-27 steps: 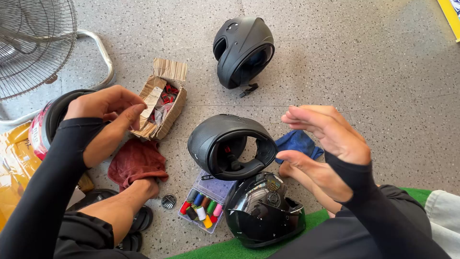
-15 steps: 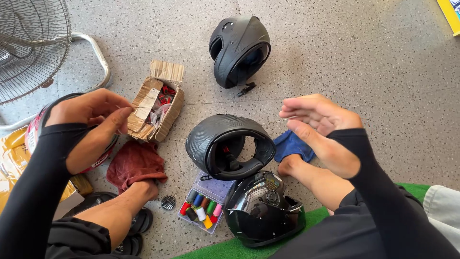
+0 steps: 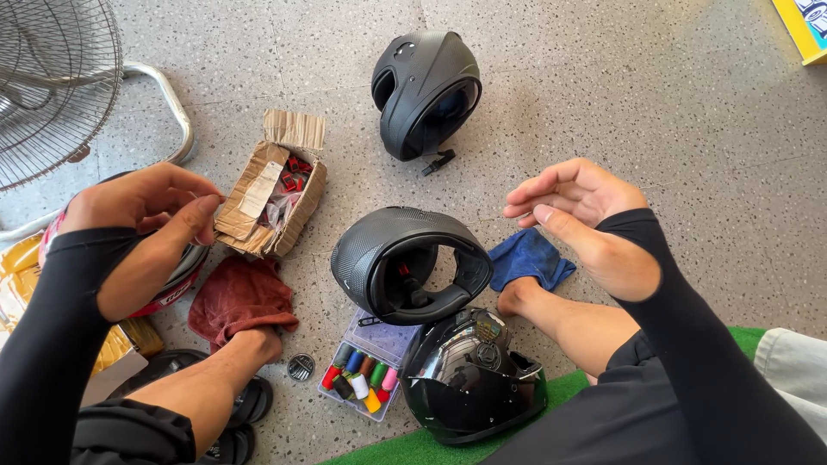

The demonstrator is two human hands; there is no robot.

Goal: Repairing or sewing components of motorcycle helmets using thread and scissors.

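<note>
Matte black helmet (image 3: 405, 258): lies on its side on the floor, opening turned up and toward the right, dark inner padding visible. Position: below and between the two raised hands, nearer the right hand (image 3: 586, 220), untouched. Cardboard box (image 3: 271, 194): torn, flaps open, holding small red parts in clear wrap. Position: just right of the left hand (image 3: 146, 211), whose fingertips are pinched together beside its flap.
</note>
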